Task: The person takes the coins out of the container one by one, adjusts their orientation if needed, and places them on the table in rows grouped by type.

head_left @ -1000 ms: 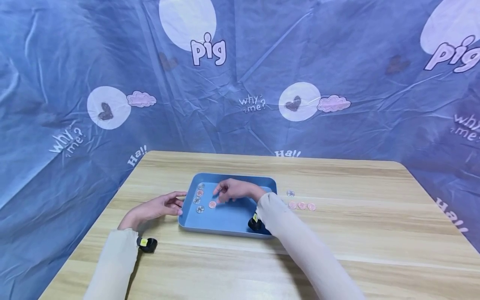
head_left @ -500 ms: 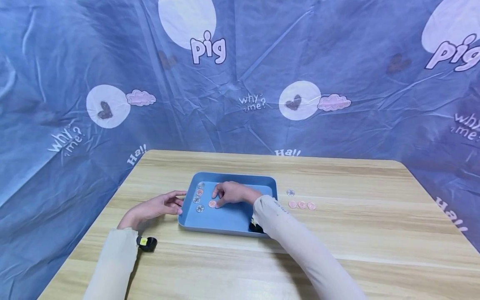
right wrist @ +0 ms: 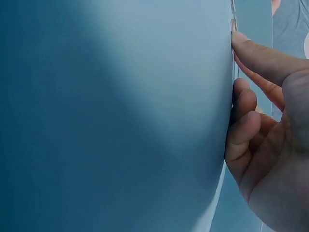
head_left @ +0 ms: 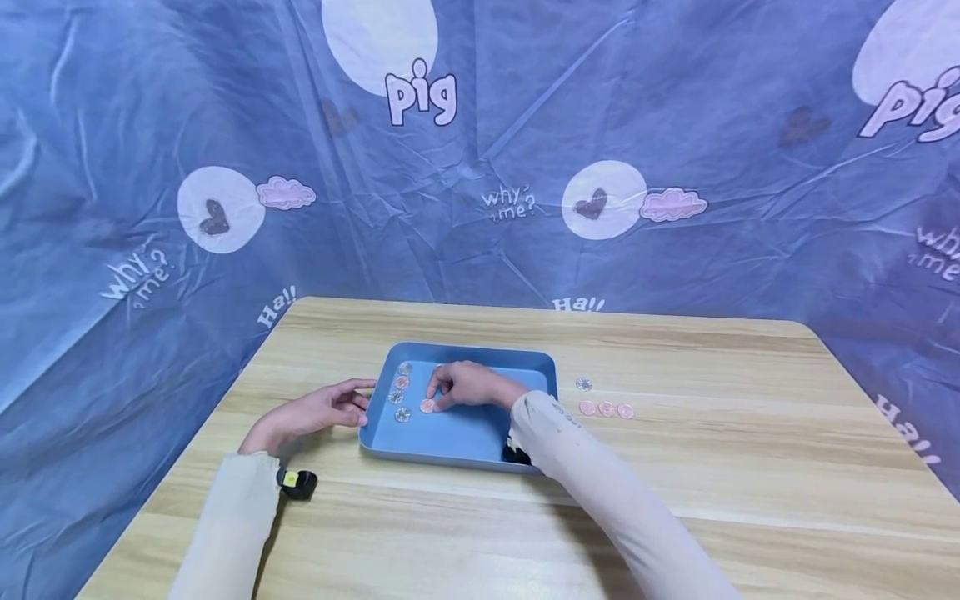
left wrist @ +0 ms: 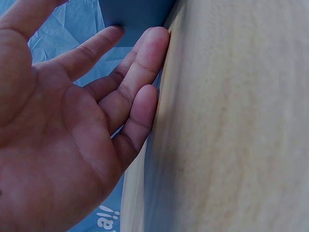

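A shallow blue tray (head_left: 450, 450) lies on the wooden table. Inside at its left stand three silver coins, the front one (head_left: 402, 414) nearest me, and a copper coin (head_left: 402, 382) in a rough column. Another copper coin (head_left: 427, 406) lies just right of them. My right hand (head_left: 472, 385) reaches into the tray and pinches that coin between thumb and index finger; in the right wrist view the thumb (right wrist: 260, 55) touches its edge, other fingers curled. My left hand (head_left: 322, 411) rests against the tray's left side, fingers loosely bent, its lower fingers by the tabletop (left wrist: 231, 121).
Right of the tray, a silver coin (head_left: 583, 384) lies behind a short row of three copper coins (head_left: 606, 409). A blue patterned cloth (head_left: 480, 150) hangs behind the table. Each wrist carries a black camera, the left one (head_left: 300, 485) over the tabletop.
My right thumb and index finger have closed in on the copper coin, the index drawing nearer the thumb. That coin and my left hand keep their places; the view shifts slightly.
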`<state>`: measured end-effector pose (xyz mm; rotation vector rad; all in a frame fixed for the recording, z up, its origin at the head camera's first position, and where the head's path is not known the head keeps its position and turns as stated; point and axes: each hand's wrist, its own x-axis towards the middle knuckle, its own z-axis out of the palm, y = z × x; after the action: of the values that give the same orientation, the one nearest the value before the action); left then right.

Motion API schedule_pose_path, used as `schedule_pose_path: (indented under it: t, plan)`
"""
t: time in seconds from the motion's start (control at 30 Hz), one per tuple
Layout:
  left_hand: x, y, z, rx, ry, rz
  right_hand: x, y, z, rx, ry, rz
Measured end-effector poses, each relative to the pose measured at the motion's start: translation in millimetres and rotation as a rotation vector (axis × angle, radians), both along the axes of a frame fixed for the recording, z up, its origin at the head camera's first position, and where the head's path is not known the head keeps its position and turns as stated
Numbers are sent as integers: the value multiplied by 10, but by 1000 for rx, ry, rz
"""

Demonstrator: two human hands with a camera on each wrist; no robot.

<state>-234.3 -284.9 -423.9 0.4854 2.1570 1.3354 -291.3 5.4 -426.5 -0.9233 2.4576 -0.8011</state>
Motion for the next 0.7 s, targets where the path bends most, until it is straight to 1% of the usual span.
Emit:
schedule_pose_path:
  t: [0.3,0.53,0.7]
  plan:
    - [-4,5,6,-3,-9,18,-12,12,-3,-22,-13,-17]
    - [0,6,11,-2,-24,33,-8,-17,5,20,15,-8]
    - [2,6,8,-1,-25,34,15,-49,29,39,9,-6]
